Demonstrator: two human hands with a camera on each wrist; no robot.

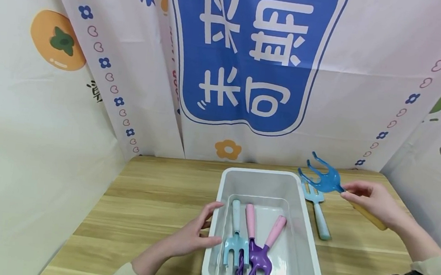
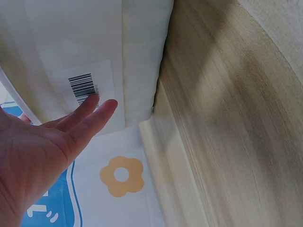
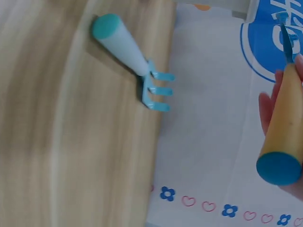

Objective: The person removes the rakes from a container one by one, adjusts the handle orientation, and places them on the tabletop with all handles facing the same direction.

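Blue rake [image 1: 325, 181]: holding it aloft right of the bin [image 1: 257, 185], near the fork [image 1: 321, 220] on the table [image 1: 150, 201]. Apparently handling this one tool; probably needing a steady grip next. Pinching its handle [image 1: 370, 216] with the right hand [image 1: 375, 201]; spreading the left hand [image 1: 189, 236] loosely beside the bin's wall, not clearly touching.
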